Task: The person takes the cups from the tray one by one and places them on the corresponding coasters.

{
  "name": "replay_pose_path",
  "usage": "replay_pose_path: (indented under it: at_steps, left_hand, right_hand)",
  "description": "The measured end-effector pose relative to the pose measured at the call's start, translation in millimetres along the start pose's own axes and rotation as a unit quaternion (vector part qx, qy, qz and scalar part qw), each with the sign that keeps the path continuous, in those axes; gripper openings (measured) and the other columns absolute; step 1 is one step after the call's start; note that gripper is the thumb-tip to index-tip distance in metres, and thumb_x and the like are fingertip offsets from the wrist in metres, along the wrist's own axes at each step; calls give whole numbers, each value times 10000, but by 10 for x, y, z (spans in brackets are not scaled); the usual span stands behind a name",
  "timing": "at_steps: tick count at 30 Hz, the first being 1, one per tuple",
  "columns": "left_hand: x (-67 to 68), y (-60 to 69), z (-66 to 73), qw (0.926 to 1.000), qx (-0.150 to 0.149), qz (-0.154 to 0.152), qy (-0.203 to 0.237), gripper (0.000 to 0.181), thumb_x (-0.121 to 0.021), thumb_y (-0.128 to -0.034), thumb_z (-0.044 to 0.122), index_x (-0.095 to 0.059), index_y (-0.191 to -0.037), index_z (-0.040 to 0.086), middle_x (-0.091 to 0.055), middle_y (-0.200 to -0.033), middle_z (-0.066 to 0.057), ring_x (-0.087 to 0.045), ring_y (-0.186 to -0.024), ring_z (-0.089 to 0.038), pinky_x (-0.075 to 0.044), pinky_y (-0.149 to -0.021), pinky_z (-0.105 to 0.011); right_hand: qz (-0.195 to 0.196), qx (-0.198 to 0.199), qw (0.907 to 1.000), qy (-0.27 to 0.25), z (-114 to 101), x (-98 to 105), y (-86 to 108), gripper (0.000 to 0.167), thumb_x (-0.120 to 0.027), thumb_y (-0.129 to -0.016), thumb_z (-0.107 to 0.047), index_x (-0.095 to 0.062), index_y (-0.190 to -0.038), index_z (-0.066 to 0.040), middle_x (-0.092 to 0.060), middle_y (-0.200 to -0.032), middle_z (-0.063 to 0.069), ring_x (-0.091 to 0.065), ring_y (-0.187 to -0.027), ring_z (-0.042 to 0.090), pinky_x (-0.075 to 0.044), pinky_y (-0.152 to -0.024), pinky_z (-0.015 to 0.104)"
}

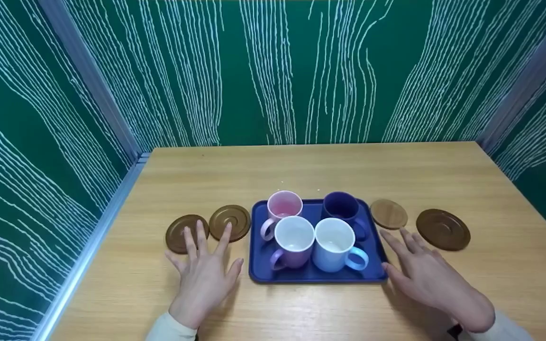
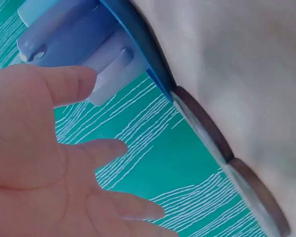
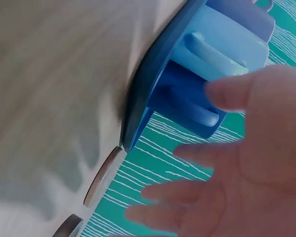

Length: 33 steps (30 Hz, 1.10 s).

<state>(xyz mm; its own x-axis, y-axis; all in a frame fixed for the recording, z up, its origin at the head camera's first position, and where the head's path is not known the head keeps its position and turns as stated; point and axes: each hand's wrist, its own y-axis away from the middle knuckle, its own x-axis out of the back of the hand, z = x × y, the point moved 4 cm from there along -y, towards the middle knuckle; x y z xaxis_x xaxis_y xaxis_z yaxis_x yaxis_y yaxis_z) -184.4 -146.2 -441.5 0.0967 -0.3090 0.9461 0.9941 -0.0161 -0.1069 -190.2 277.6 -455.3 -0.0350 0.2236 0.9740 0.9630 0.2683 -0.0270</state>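
A blue tray (image 1: 320,277) bears a pink mug (image 1: 284,204) and a dark blue mug (image 1: 341,207) at the back, with a purple mug (image 1: 296,255) and a light blue mug (image 1: 332,255) in front. My left hand (image 1: 204,279), fingers spread and straight, is left of the tray, over the near side of two brown round coasters (image 1: 176,237) (image 2: 202,123). On the other side, my right hand (image 1: 424,274) extends its fingers by the tray's right edge, holding nothing. Both palms (image 2: 29,148) (image 3: 271,158) are bare in the wrist views.
Right of the tray lie a lighter wooden coaster (image 1: 388,213) and a dark brown coaster (image 1: 443,229). All stand on a wooden table (image 1: 273,166). Green walls with white wavy lines (image 1: 263,71) rise behind and at both sides.
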Motion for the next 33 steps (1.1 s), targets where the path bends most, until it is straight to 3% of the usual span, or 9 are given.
replay_pose_path:
  at_steps: [2,6,9,12,14,16,22,33]
  left_hand:
    - [43,-58,22,10000,-47,34,35,779,-661,-970,502,-320,-1638,294,-39,-1677,-340,105,-1524,-567,257,-1013,-807]
    - [75,-191,60,9999,-122,21,-28,789,-668,-966,491,-322,-1640,269,-82,-1663,-361,59,-1529,-570,150,-1102,-806]
    - [26,-298,69,9998,-183,-83,-92,791,-665,-962,501,-328,-1638,267,-108,-1661,-360,17,-1528,-579,71,-1149,-789]
    - [-50,-412,59,9996,-185,-193,-82,788,-666,-957,504,-345,-1632,255,-132,-1661,-355,-20,-1525,-587,22,-1171,-774]
    - [-91,-491,46,9996,-119,-256,-45,792,-673,-953,500,-350,-1631,248,-139,-1661,-353,-42,-1521,-592,3,-1180,-765]
    - [-129,-567,31,9994,-20,-334,0,801,-684,-949,485,-350,-1631,231,-149,-1655,-359,-73,-1513,-606,-30,-1192,-752]
    - [-235,-784,-3,9981,164,-583,84,810,-714,-938,418,-363,-1623,166,-188,-1636,-376,-165,-1486,-628,-109,-1211,-717]
    - [-358,-1016,-63,9959,-49,-854,293,713,-670,-977,327,-399,-1600,110,-203,-1623,-393,-174,-1501,-594,-152,-1238,-648]
  right_hand:
    - [-34,166,9999,9,-10,-5,-41,713,-640,-1008,-434,-396,-1600,-120,-351,-1564,386,-406,-1378,610,-399,-986,785]
    - [-372,104,9992,-137,-1,-43,-139,697,-629,-1015,-419,-400,-1595,-108,-320,-1580,386,-479,-1333,588,-458,-979,723]
    - [-546,62,9980,-321,4,-70,-194,684,-609,-1028,-409,-388,-1603,-112,-279,-1597,387,-671,-1107,492,-570,-835,604]
    - [-429,239,9980,-396,-11,-81,-227,650,-619,-1027,-366,-424,-1583,-92,-309,-1576,396,-725,-983,401,-581,-755,551]
    - [-341,319,9980,-423,-19,-91,-248,632,-625,-1026,-345,-445,-1569,-76,-337,-1557,401,-723,-1001,405,-579,-784,569]
    - [-232,403,9981,-393,-29,-99,-267,624,-637,-1019,-325,-463,-1551,-50,-384,-1530,400,-676,-1129,468,-550,-902,612]
    - [-341,471,9980,-254,-53,-169,-334,649,-651,-1005,-303,-460,-1520,43,-442,-1515,363,-564,-1267,535,-497,-990,639]
    - [-193,637,9978,-10,-94,-209,-385,543,-660,-992,-173,-529,-1436,111,-528,-1448,341,-666,-1097,515,-578,-843,583]
